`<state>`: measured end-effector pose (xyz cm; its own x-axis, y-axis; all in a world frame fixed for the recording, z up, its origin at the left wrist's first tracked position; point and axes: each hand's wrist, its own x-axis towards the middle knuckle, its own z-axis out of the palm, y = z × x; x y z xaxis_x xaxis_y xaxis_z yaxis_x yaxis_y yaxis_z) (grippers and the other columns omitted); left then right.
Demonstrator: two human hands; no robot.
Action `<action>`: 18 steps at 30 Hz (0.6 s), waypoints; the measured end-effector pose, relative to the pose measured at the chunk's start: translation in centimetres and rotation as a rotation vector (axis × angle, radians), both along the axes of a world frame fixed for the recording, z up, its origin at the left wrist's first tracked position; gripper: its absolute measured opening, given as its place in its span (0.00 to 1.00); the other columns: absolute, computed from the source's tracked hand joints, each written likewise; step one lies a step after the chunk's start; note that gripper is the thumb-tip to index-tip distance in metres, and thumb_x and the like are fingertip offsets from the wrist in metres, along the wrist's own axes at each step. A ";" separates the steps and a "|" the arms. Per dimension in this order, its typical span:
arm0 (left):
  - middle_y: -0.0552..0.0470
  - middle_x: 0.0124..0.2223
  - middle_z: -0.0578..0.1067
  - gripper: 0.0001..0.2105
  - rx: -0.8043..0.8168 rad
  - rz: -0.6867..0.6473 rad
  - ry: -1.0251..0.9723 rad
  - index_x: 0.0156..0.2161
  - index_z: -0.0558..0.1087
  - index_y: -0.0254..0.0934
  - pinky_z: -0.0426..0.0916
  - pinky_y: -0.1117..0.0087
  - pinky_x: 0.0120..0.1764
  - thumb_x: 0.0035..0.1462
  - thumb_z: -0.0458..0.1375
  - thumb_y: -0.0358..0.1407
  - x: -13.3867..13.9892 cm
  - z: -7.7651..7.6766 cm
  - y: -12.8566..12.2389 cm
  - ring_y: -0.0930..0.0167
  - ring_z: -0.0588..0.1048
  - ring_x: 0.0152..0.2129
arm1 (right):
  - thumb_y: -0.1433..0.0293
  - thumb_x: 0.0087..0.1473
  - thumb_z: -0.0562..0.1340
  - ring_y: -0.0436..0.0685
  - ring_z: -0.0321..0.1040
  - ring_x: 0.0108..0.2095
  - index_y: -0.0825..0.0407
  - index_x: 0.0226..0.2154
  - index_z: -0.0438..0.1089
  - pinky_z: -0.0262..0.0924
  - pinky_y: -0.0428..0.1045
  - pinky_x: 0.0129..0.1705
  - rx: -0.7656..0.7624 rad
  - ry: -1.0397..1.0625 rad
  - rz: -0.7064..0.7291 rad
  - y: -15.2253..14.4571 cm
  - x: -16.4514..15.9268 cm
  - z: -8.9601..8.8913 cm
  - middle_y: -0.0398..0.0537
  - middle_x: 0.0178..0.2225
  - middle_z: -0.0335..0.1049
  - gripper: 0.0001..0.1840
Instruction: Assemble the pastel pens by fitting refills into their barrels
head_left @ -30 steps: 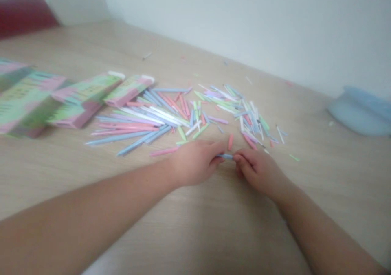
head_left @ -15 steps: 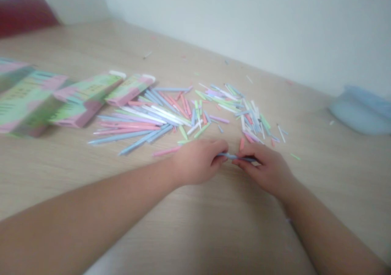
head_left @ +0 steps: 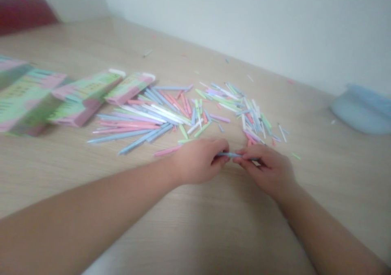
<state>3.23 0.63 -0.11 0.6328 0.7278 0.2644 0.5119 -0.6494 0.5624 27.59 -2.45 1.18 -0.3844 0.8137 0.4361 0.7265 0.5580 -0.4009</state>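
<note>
A slim light-blue pen [head_left: 230, 155] spans the small gap between my two hands, above the near side of the table. Its left end is pinched in my left hand [head_left: 203, 159], thumb and fingers closed. My right hand [head_left: 267, 167] grips the other end between thumb and fingertips. Both ends are partly hidden by the fingers. Just beyond lie loose pastel pen parts: long pens [head_left: 131, 125] in pink, blue, white and purple to the left, and a heap of short caps and thin sticks [head_left: 253, 116] behind my right hand.
Several green-and-pink printed boxes [head_left: 88, 97] lie along the left of the wooden table [head_left: 171, 226]. A pale blue object [head_left: 363, 110] stands at the right by the white wall [head_left: 244, 26]. A dark red thing [head_left: 26, 12] is at the far left. Small scraps dot the back.
My right hand's fingers have shifted slightly along the blue pen, covering a nearby pink piece differently. My left hand holds almost still.
</note>
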 end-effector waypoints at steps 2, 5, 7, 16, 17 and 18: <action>0.51 0.40 0.79 0.08 -0.008 -0.018 0.007 0.43 0.71 0.40 0.66 0.67 0.36 0.68 0.53 0.40 0.0 0.0 0.0 0.66 0.77 0.37 | 0.61 0.62 0.67 0.61 0.78 0.35 0.41 0.34 0.75 0.70 0.58 0.40 -0.038 -0.024 0.017 -0.1 -0.2 -0.1 0.43 0.36 0.82 0.04; 0.51 0.40 0.78 0.08 -0.002 -0.032 0.016 0.41 0.71 0.40 0.66 0.67 0.36 0.68 0.52 0.39 0.0 0.2 -0.1 0.66 0.77 0.37 | 0.60 0.62 0.66 0.59 0.77 0.31 0.42 0.33 0.76 0.69 0.55 0.35 -0.081 -0.001 -0.025 -0.1 -0.7 -0.2 0.43 0.31 0.80 0.06; 0.51 0.40 0.78 0.08 0.024 -0.052 0.031 0.42 0.71 0.40 0.67 0.66 0.38 0.69 0.51 0.39 0.0 0.2 -0.2 0.65 0.77 0.39 | 0.59 0.62 0.66 0.57 0.75 0.27 0.43 0.36 0.75 0.66 0.52 0.31 -0.147 0.044 -0.070 -0.1 -1.2 -0.2 0.41 0.27 0.78 0.07; 0.52 0.39 0.77 0.06 0.045 -0.052 0.035 0.41 0.71 0.41 0.65 0.66 0.38 0.67 0.53 0.37 -0.1 0.0 -0.3 0.65 0.76 0.39 | 0.61 0.66 0.61 0.59 0.73 0.35 0.47 0.36 0.71 0.65 0.55 0.40 -0.214 -0.249 0.070 0.2 -1.4 1.4 0.46 0.34 0.76 0.08; 0.52 0.40 0.77 0.05 0.042 -0.053 0.023 0.41 0.71 0.41 0.65 0.66 0.38 0.67 0.53 0.37 -0.1 0.0 -0.3 0.66 0.76 0.39 | 0.62 0.65 0.62 0.60 0.73 0.39 0.47 0.39 0.72 0.66 0.56 0.44 -0.204 -0.280 0.122 0.3 -1.2 1.7 0.48 0.37 0.76 0.06; 0.52 0.39 0.77 0.05 0.040 -0.047 0.013 0.41 0.71 0.41 0.64 0.66 0.37 0.67 0.53 0.37 -0.1 0.0 -0.2 0.66 0.76 0.38 | 0.64 0.65 0.63 0.61 0.72 0.42 0.47 0.43 0.73 0.66 0.57 0.47 -0.184 -0.301 0.164 0.4 -0.9 1.9 0.50 0.41 0.75 0.06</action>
<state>3.14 0.40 -0.15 0.6693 0.6865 0.2842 0.4874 -0.6944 0.5294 26.69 -2.09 3.07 -0.6044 0.7850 0.1363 0.7342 0.6152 -0.2872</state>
